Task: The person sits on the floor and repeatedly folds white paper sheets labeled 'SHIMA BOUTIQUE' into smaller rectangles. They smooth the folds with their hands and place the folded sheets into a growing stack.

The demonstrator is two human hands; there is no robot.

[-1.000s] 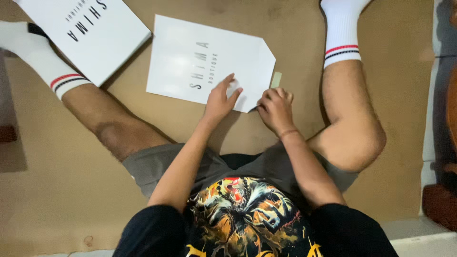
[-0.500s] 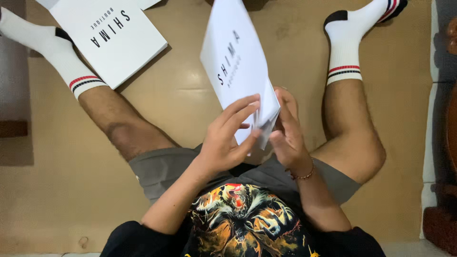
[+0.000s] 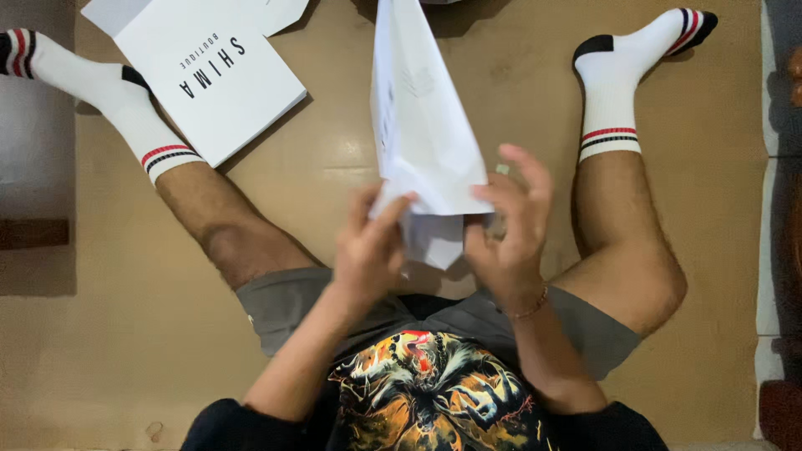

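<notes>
Between the person's spread legs, above the tan floor, a white folded paper bag is held up off the ground, standing on end so that its long body runs away from the person toward the top of the view. Its lower end, nearest the body, is creased into flaps that both hands work on.

The left hand grips the lower left corner of the bag, thumb and fingers curled shut around the folded edge. The right hand is partly open: its thumb and lower fingers pinch the right side of the bottom flap, while the upper fingers are spread and lifted clear of the paper. A thin bracelet sits on the right wrist.

To the upper left, a second flat white bag with dark lettering lies on the floor, well apart from the hands and just beside the left leg's white sock, which has red and dark stripes. Another white sheet edge pokes out from under it at the top. The right leg bends outward, its matching sock near the upper right. The person wears grey shorts and a black shirt with a colourful print.
</notes>
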